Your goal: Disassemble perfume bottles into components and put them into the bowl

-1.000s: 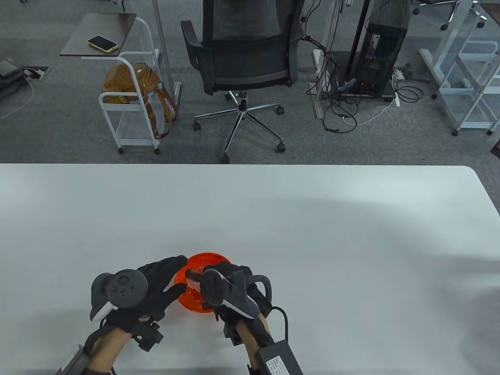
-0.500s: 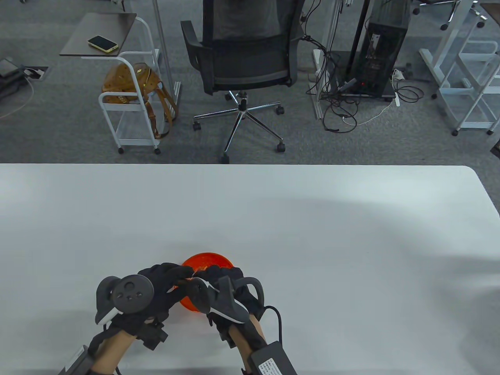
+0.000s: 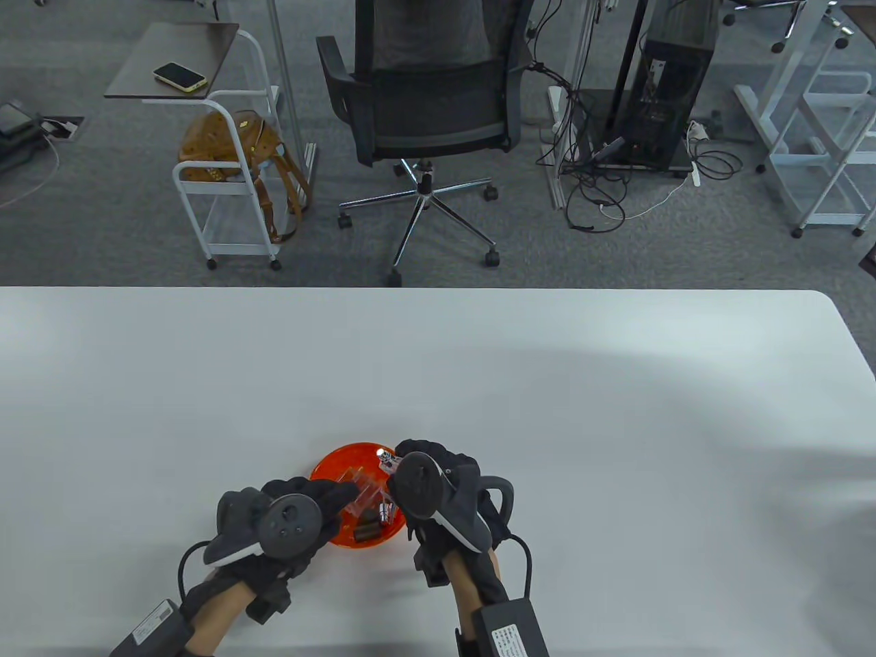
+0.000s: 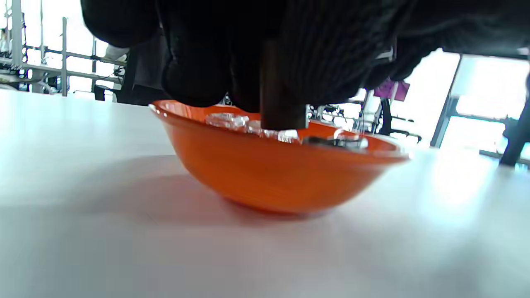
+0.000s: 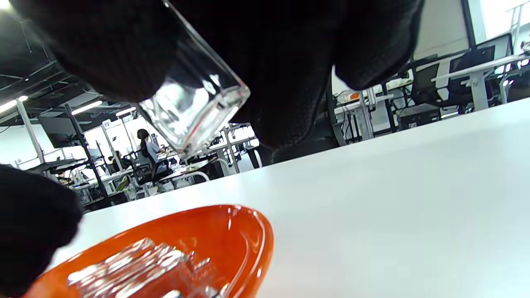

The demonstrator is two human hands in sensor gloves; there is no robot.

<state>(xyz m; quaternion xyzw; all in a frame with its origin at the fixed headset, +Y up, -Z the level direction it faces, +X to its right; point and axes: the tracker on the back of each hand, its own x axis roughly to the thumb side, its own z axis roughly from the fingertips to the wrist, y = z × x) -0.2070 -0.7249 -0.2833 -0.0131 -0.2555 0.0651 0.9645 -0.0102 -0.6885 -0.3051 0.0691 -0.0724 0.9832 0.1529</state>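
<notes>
An orange bowl (image 3: 333,462) sits near the table's front edge, with a clear glass bottle (image 3: 359,489), brown caps (image 3: 366,531) and small silver parts inside. My left hand (image 3: 339,494) hovers over the bowl's left rim and pinches a dark brown cap (image 4: 281,103) just above the bowl (image 4: 269,174). My right hand (image 3: 410,457) is at the bowl's right rim. It grips a clear square glass bottle (image 5: 194,107) tilted above the bowl (image 5: 248,236); its silver sprayer top (image 3: 387,458) pokes out past the fingers.
The white table (image 3: 547,383) stretches far to the right and back. Beyond its far edge stand an office chair (image 3: 424,116), a small cart with a brown bag (image 3: 229,147) and a computer tower (image 3: 667,89).
Both hands were joined on one bottle over the bowl. Now they are apart: the left holds the brown cap and has dropped back left, the right has shifted right with the bottle.
</notes>
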